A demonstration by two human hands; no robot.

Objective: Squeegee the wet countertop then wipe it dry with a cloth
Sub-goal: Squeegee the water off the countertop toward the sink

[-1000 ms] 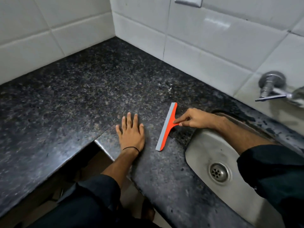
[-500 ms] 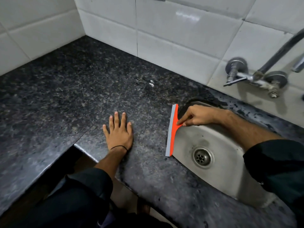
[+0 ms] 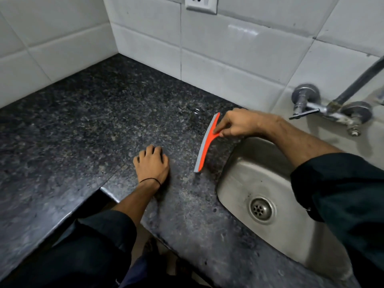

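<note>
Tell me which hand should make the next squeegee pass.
Right. The right hand already grips the orange squeegee by its handle beside the sink, while the left hand only rests, fingers curled, on the countertop.

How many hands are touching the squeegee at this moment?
1. The right hand grips the squeegee beside the sink. The left hand rests on the countertop, apart from it.
</note>
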